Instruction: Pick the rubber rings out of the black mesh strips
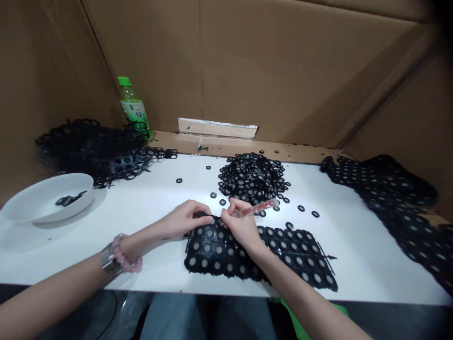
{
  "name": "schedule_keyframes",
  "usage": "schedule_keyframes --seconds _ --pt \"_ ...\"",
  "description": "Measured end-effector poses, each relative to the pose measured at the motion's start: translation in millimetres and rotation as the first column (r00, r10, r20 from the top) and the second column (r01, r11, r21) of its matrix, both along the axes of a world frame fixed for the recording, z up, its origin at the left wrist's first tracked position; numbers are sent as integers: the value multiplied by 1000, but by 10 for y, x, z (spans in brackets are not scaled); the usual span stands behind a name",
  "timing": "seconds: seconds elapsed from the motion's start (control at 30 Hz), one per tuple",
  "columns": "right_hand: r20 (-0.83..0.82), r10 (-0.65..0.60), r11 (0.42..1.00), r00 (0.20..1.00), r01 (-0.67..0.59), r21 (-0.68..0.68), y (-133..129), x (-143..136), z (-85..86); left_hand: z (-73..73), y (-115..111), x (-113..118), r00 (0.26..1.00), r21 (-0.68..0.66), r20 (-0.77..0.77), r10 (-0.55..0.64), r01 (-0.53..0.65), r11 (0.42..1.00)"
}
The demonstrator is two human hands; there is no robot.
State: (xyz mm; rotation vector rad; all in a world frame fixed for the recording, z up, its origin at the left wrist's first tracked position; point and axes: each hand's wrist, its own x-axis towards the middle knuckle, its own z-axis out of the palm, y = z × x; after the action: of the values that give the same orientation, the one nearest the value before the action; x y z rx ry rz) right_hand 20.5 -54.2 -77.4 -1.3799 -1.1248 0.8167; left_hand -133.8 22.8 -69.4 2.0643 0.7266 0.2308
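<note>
A black rubber sheet (219, 250) with rows of round, light-centred discs lies near the table's front edge. My left hand (186, 219) pinches the sheet's upper left edge between thumb and fingers. Wrapped round a red, see-through pen-like tool (260, 207), my right hand (244, 224) rests over the sheet's top edge, just right of my left hand. The tool's tip is hidden by my fingers. Behind my hands is a pile of small black rings (253, 177), with several loose rings around it.
A white bowl (21, 203) holding a few black pieces stands at the left. Behind it lie tangled black scraps (95, 148) and a green-capped bottle (134, 111). More black disc sheets (392, 203) lie at the right. Cardboard walls (247, 61) enclose the back and sides.
</note>
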Motion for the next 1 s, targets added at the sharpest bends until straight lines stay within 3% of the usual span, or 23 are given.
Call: schedule_keyframes --seconds 0.1,0.27,0.33,0.43,0.5,0.6,0.77,0.87,1.0 --pt "48 5 1000 999 -5 4 2 -1 -39 -4 -13 -1 1000 -15 8 5 -4 1000" --pt "278 33 995 960 -57 81 -8 -60 -36 6 -38 -9 993 -21 107 -49 52 998" --pt "271 41 993 962 -69 94 -6 -65 -14 14 -37 -6 989 -53 133 -58 66 996" --pt "-12 53 998 999 -52 34 12 0 -3 29 -29 17 987 -144 158 -26 49 988" --pt "-266 15 1000 964 -17 -6 25 80 -16 45 -25 41 984 -164 175 -25 54 985" --pt "-381 -40 999 924 42 -5 26 197 -54 85 -17 80 992 -128 116 -54 69 989" --pt "-288 -6 998 958 21 51 -16 244 -89 175 28 177 986 -124 -106 -132 119 985" --pt "-217 -13 999 976 22 40 -35 218 -72 197 27 233 961 -19 -217 -174 174 985" --pt "-36 -45 999 998 45 12 -46 193 -39 140 -24 241 981 96 -170 -92 109 989"
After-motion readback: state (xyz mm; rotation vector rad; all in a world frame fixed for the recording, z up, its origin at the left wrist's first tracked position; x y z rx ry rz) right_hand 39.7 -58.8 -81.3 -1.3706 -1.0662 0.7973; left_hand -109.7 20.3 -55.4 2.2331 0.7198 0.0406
